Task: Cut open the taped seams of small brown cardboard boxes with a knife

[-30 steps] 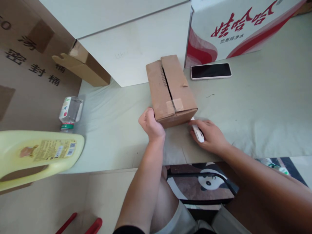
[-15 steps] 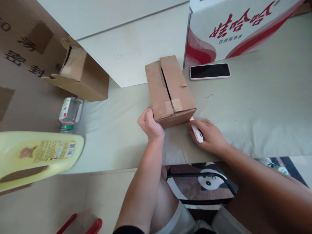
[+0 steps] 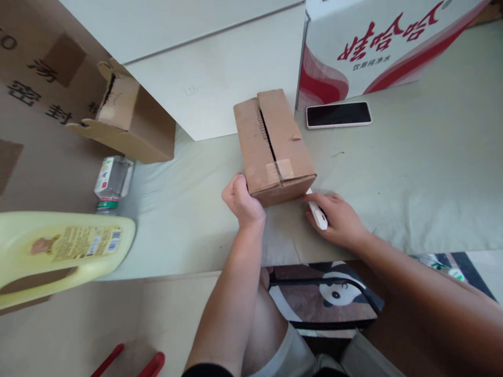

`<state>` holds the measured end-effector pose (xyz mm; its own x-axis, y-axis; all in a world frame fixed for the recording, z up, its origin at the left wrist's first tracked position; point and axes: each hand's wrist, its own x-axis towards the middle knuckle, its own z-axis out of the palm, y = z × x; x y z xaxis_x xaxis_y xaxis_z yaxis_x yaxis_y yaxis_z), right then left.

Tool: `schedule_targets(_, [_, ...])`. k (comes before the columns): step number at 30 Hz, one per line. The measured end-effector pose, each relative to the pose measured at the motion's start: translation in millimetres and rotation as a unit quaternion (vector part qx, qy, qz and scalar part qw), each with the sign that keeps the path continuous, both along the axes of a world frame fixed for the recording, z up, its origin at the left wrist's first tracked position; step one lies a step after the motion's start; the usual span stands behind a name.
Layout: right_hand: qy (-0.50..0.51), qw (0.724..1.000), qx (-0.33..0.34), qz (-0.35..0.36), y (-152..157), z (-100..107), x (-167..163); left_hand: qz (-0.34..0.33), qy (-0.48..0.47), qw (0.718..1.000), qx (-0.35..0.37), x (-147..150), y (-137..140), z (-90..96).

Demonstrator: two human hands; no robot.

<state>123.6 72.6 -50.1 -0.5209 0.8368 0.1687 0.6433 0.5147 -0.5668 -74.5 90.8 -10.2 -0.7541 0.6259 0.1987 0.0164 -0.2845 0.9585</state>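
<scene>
Just ahead of both hands (image 3: 244, 203) lies a taped cardboard box (image 3: 271, 139).

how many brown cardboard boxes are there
3: small box beside the left hand, flapped box beyond the clear bottle, large printed box at far left; others may be hidden.

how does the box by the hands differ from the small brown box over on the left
The box by the hands has its top flaps folded down with a narrow slit between them, while the small brown box on the left has a notched flap jutting out. The left hand touches the box by the hands; no hand touches the small brown box on the left. Both are brown cardboard.
</scene>
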Motion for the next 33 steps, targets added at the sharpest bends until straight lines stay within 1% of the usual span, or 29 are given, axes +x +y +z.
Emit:
schedule_targets(13, [-0.006, 1.000, 0.000, -0.007, -1.0, -1.4, -0.5, -0.004, 0.008, 1.000, -0.005, -0.6, -1.1, 0.4])
schedule_targets(33, [-0.007, 1.000, -0.004, -0.012, -1.4, -2.2, -0.6, -0.004, -0.007, 1.000, -0.015, -0.5, 0.0, -0.5])
